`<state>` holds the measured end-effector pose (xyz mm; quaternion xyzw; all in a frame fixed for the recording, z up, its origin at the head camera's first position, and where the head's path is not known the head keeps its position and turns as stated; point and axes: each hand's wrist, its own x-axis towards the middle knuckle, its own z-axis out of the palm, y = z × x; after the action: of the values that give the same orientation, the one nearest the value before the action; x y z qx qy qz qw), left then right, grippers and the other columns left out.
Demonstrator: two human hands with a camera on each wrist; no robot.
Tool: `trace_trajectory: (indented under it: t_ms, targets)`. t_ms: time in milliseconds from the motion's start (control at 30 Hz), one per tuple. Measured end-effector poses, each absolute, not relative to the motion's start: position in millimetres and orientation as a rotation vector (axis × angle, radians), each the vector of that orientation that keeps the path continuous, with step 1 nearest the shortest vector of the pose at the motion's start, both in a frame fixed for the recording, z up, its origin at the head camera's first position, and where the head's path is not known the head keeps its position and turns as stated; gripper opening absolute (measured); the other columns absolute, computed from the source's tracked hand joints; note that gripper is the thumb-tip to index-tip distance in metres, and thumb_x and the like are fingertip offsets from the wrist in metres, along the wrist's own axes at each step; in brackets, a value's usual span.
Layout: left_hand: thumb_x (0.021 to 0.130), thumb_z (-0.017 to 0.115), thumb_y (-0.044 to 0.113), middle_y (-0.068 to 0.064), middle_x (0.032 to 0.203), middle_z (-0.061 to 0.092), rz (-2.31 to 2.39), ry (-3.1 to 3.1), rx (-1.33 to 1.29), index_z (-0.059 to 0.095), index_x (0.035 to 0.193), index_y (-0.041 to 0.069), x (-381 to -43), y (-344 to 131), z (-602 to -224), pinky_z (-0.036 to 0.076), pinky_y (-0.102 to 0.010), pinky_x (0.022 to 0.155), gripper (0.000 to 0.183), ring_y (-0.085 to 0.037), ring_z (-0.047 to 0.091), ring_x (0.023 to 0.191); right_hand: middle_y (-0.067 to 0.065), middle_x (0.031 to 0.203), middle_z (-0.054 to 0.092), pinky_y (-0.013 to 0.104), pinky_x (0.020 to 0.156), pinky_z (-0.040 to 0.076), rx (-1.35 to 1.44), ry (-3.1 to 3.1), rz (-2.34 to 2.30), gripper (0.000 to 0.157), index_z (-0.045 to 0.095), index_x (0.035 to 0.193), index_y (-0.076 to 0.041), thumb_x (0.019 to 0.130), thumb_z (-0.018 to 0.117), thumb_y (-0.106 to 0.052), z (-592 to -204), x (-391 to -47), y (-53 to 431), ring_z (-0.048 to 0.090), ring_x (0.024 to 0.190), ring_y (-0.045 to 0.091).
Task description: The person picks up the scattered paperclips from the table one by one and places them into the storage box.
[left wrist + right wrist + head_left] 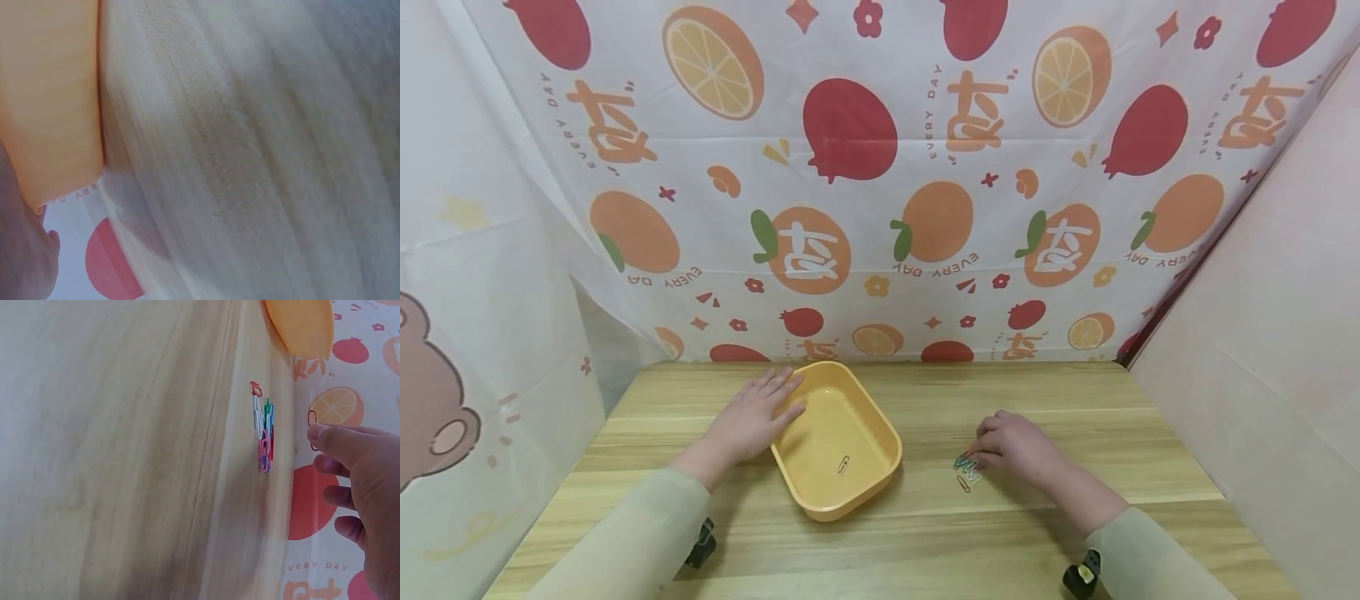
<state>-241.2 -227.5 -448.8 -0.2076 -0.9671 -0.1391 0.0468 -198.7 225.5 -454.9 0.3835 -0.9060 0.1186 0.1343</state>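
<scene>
While its thumb and forefinger pinch a red clip (314,417), the right hand (1018,450) bends its other fingers beneath, one loop of the clip showing above the thumb and the other below. With 12 o'clock as the far edge of the table (1022,533), a small pile (967,467) of clips lies at this hand's 8 o'clock, just beside the fingertips; white, green, blue and pink wires overlap in it. At the pile's near side, toward 6 o'clock, lies an orange clip (964,484). Farther out, at the right hand's 9 o'clock and well apart from it, sits a yellow bin (820,433), upright, with rounded corners. Inside, toward 5 o'clock on its floor, lies a lone clip (843,465), too small for its colour to be told surely. On the bin's rim, at 10 o'clock, rests the left hand (752,421), fingers outstretched and thumb spread over the inside. Pale sleeves (625,533) run back from both wrists toward 7 and 5 o'clock, a black device (702,546) below each. Beyond the table, at 12 o'clock, hangs a white curtain (917,308) printed with oranges and red fruit; at 9 o'clock another curtain (512,333) bears a brown bear.
</scene>
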Motion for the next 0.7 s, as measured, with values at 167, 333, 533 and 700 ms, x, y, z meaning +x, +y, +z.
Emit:
trace_trajectory:
  t_ms: [167,333,533,700]
  targets:
    - [0.104,0.039,0.053,-0.013,0.162,0.026,-0.409,-2.951,-0.635,0.032,0.156,0.015,-240,-228,-449,0.015,-0.059,0.119,0.066,-0.042,0.018,0.148,-0.009,0.091,0.068,0.029,0.071,0.053,1.139,-2.611,0.285,0.009,0.081,0.089,-0.021,0.08,0.083,-0.021,-450,-199,222,0.057,0.083,0.01]
    - [0.103,0.035,0.057,-0.013,0.162,0.025,-0.405,-2.954,-0.633,0.031,0.157,0.015,-240,-228,-450,0.015,-0.059,0.119,0.068,-0.042,0.017,0.148,-0.008,0.092,0.067,0.031,0.075,0.053,1.175,-2.615,0.263,0.009,0.08,0.091,-0.02,0.082,0.082,-0.022,-446,-201,219,0.058,0.084,0.011]
    - [0.104,0.036,0.055,-0.011,0.163,0.023,-0.398,-2.953,-0.633,0.031,0.157,0.016,-241,-229,-451,0.014,-0.059,0.119,0.067,-0.042,0.017,0.148,-0.009,0.094,0.067,0.029,0.077,0.054,1.187,-2.667,0.249,0.012,0.081,0.096,-0.021,0.084,0.08,-0.024,-441,-205,213,0.058,0.087,0.009]
    - [0.103,0.035,0.057,-0.011,0.162,0.024,-0.396,-2.949,-0.633,0.031,0.157,0.016,-240,-228,-450,0.015,-0.059,0.119,0.068,-0.041,0.018,0.148,-0.008,0.094,0.067,0.03,0.076,0.053,1.213,-2.635,0.26,0.013,0.081,0.096,-0.021,0.084,0.081,-0.022,-436,-205,205,0.057,0.086,0.01]
